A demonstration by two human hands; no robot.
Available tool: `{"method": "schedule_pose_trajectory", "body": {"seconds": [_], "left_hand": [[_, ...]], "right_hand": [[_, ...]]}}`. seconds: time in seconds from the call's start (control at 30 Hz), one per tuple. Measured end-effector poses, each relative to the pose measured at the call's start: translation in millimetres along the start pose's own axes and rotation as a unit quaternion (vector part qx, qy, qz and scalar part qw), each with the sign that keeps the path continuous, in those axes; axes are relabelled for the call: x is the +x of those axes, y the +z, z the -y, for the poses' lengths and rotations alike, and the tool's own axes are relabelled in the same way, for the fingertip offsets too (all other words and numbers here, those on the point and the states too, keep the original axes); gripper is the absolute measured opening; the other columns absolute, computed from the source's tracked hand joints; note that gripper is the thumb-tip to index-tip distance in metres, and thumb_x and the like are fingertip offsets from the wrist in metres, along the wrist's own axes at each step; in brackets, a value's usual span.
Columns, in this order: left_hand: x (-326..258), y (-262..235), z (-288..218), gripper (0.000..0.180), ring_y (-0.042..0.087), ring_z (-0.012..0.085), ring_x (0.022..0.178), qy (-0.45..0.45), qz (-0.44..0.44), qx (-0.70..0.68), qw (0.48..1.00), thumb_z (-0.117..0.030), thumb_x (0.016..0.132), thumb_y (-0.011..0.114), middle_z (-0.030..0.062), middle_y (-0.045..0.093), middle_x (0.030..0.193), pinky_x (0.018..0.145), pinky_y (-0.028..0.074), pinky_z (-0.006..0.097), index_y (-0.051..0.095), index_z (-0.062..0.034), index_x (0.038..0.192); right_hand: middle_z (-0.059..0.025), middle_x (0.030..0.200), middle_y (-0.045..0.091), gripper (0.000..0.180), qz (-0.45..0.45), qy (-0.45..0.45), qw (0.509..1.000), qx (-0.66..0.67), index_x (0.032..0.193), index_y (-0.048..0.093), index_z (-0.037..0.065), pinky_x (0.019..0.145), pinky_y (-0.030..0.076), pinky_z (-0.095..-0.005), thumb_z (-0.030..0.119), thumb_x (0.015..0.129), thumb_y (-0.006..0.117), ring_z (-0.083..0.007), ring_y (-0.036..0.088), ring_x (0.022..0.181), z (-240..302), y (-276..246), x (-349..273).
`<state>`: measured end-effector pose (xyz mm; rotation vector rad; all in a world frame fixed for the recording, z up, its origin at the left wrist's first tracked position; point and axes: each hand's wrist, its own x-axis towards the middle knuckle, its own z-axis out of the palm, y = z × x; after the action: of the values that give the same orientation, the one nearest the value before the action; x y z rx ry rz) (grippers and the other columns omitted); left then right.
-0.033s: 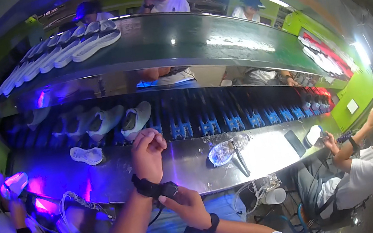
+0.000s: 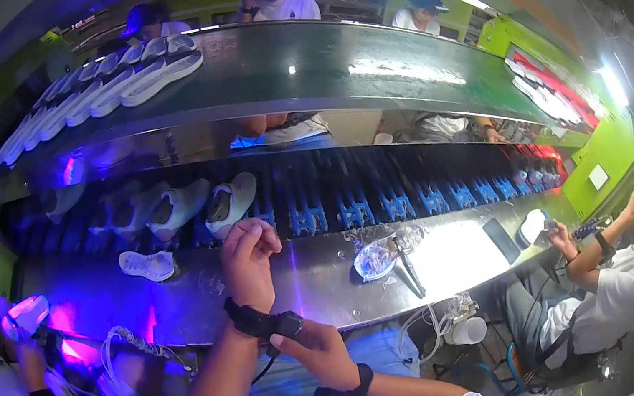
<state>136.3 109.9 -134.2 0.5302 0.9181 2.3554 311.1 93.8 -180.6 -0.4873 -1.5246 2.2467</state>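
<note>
My left hand is raised over the near metal ledge, its fingers curled into a loose fist with nothing seen in them. Around that wrist sits a black wristband with a watch-like dark square device beside it. With its thumb against this device, my right hand grips it; its other fingers are partly hidden under the left wrist. A second black band is on my right wrist. Just beyond my left hand a white shoe rests on the dark rack, and a white sole lies on the ledge to the left.
More white shoes stand on the roller rack. Rows of soles lie on the green upper shelf. A clear plastic piece, a dark pen-like tool and a phone lie rightward. Co-workers sit on both sides.
</note>
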Motion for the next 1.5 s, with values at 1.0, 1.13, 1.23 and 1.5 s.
{"method": "schedule_pose_trajectory", "body": {"seconds": [1.0,1.13,1.23,1.5], "left_hand": [[-89,68,121,0.063,0.065,0.0168,0.114,-0.379,0.331,0.242,0.830,-0.018,0.080,0.091,0.0095,0.070,0.123,0.104,0.050,0.034,0.061,0.0004,0.132],[-84,69,124,0.050,0.066,0.0158,0.110,-0.362,0.356,0.262,0.821,-0.017,0.081,0.091,0.0080,0.074,0.116,0.101,0.051,0.033,0.068,0.0008,0.122],[-79,54,134,0.048,0.066,0.0154,0.106,-0.370,0.398,0.304,0.783,-0.018,0.081,0.090,0.0077,0.075,0.112,0.099,0.051,0.032,0.070,0.0011,0.120],[-81,43,129,0.056,0.068,0.0234,0.113,-0.301,0.309,0.274,0.860,-0.020,0.076,0.093,0.0118,0.072,0.117,0.100,0.053,0.039,0.067,0.0018,0.121]], "right_hand": [[-0.0044,0.087,0.067,0.015,-0.324,-0.182,0.927,-0.051,0.109,0.068,-0.001,0.065,0.046,-0.0245,0.011,0.100,0.067,-0.0084,0.055,0.072,81,-169,58],[-0.0134,0.089,0.072,0.012,-0.335,-0.410,0.722,-0.444,0.103,0.069,0.001,0.071,0.056,-0.0345,-0.001,0.092,0.069,-0.0244,0.071,0.078,83,-178,53],[-0.0154,0.091,0.072,0.015,-0.282,-0.419,0.688,-0.522,0.101,0.069,0.002,0.067,0.058,-0.0401,-0.001,0.087,0.071,-0.0342,0.072,0.076,77,-175,55],[-0.0129,0.087,0.064,0.013,-0.137,-0.221,0.719,-0.645,0.097,0.061,0.004,0.067,0.054,-0.0427,0.009,0.085,0.062,-0.0299,0.068,0.079,64,-171,74]]}}
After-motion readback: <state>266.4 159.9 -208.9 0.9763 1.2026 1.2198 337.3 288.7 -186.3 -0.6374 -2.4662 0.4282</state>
